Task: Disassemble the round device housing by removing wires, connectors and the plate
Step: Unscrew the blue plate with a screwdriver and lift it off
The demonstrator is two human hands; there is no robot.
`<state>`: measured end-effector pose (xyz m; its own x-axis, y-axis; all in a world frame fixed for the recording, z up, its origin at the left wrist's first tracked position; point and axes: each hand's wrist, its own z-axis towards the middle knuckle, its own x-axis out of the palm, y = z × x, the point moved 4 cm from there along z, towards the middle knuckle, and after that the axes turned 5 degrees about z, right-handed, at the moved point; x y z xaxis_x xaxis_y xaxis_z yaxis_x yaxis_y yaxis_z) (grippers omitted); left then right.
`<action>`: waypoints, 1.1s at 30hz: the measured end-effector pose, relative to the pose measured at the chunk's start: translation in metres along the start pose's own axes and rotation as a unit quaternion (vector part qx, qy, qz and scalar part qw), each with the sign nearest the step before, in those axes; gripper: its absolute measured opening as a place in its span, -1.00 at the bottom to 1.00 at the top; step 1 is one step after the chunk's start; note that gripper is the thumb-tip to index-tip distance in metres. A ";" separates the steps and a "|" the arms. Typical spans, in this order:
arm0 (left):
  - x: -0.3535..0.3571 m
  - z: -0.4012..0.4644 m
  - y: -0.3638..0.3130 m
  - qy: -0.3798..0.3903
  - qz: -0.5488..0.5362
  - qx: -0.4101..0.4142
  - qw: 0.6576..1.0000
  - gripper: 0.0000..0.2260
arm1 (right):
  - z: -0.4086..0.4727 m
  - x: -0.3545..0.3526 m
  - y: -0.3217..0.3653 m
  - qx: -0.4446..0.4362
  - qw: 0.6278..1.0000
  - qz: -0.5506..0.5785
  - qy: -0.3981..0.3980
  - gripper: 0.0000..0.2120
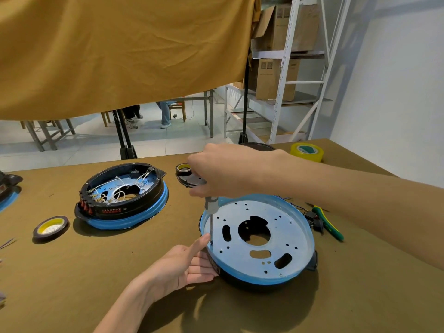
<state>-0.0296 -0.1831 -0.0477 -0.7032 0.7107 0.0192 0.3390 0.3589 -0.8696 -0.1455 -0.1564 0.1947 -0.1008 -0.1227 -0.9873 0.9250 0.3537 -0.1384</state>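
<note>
A round black housing with a blue rim [295, 277] lies in front of me, its pale perforated metal plate [288, 239] facing up. My right hand [223, 169] grips a screwdriver [211, 212] upright, the tip set on the plate near its left edge. My left hand [185, 263] holds the housing's left side, thumb raised next to the screwdriver shaft. Loose wires and black connectors [312, 216] lie by the housing's far right side.
A second housing [125, 195] with wires inside sits at the left. Tape rolls lie at front left [50, 228], centre back [183, 168] and back right [307, 151]. Green-handled pliers [329, 223] lie at the right. A shelf rack with boxes [286, 68] stands behind.
</note>
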 end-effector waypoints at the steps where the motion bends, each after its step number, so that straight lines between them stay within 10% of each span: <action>1: 0.000 0.000 0.000 0.003 0.001 0.001 1.000 -0.13 | 0.000 -0.002 0.000 -0.011 0.997 0.070 0.017 -0.74; 5: 0.001 0.001 0.000 -0.001 -0.001 0.000 1.000 -0.15 | -0.005 -0.008 0.000 -0.024 0.979 0.185 0.085 -0.63; 10: -0.002 0.003 0.002 -0.008 -0.007 -0.001 1.000 -0.12 | -0.004 -0.001 0.000 0.034 0.999 -0.037 -0.015 -0.56; 13: -0.002 0.004 0.004 -0.002 -0.004 0.003 1.000 -0.09 | -0.004 -0.004 0.003 -0.002 0.995 0.093 0.020 -0.81; 16: -0.002 0.006 0.004 -0.003 0.004 0.003 1.000 0.03 | -0.005 -0.008 0.003 -0.018 0.977 0.195 0.082 -0.64; 22: -0.004 0.010 0.008 -0.006 0.005 -0.001 1.000 0.05 | -0.004 -0.001 -0.001 0.031 0.998 -0.043 -0.027 -0.61; 25: -0.005 0.010 0.007 -0.001 0.006 -0.006 1.000 0.04 | -0.005 -0.003 -0.004 -0.008 0.993 0.113 0.029 -0.83; 28: -0.005 0.011 0.006 0.002 0.005 -0.014 1.000 0.06 | -0.009 -0.005 -0.004 -0.040 0.969 0.220 0.102 -0.63; 33: -0.005 0.011 0.007 -0.004 0.005 -0.007 1.000 0.04 | -0.009 -0.001 -0.009 0.029 1.000 -0.009 0.002 -0.57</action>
<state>-0.0299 -0.1908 -0.0597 -0.7055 0.7087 0.0064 0.3545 0.3607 -0.8627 -0.1565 -0.1512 0.1959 -0.1188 -0.1256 -0.9849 0.9426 0.2975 -0.1516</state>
